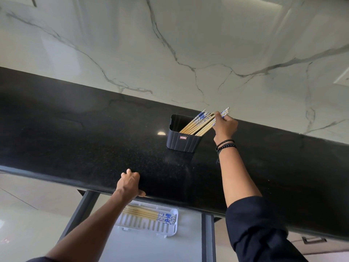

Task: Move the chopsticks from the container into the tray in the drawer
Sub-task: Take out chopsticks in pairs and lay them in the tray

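A dark grey ribbed container (184, 141) stands on the black countertop (75, 133). Several wooden chopsticks (196, 123) with blue-and-white patterned tops lean out of it toward the right. My right hand (225, 127) is at the container's upper right, its fingers closed around the tops of some of those chopsticks. My left hand (130, 183) rests on the counter's front edge, fingers curled over it and holding nothing else. Below the counter, a white slotted tray (149, 225) lies in the open drawer (143, 246) with several chopsticks (149, 214) laid across it.
A white marble wall (188, 44) with grey veins rises behind the counter. The drawer has dark metal side rails (207, 237). A cabinet handle (313, 240) shows at the lower right. Pale floor tiles (28, 205) lie at the lower left.
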